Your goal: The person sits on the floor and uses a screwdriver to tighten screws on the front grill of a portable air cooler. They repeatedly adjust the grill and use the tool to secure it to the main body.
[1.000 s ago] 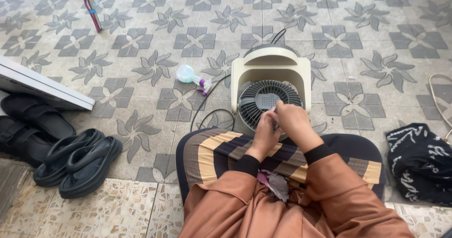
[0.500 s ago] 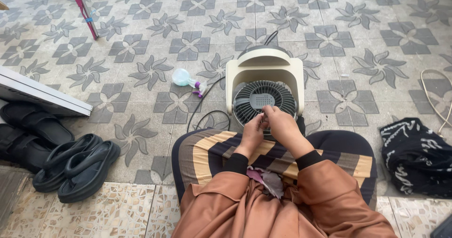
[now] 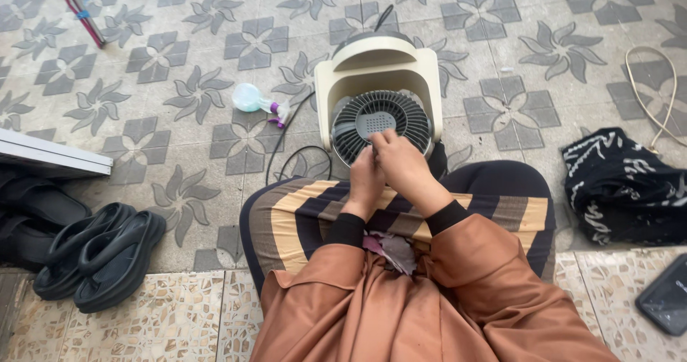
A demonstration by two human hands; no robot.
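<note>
Both hands, left (image 3: 366,179) and right (image 3: 402,163), press together at the cream fan's (image 3: 378,83) dark grille (image 3: 379,124), fingertips pinching it; what they grip is hidden.

The fan (image 3: 379,93) grille's lower edge is covered by the hands (image 3: 390,169) (fingertips cannot be made out). At 4 o'clock a phone (image 3: 665,294) is cropped; at 9 o'clock, a board (image 3: 50,158).
</note>
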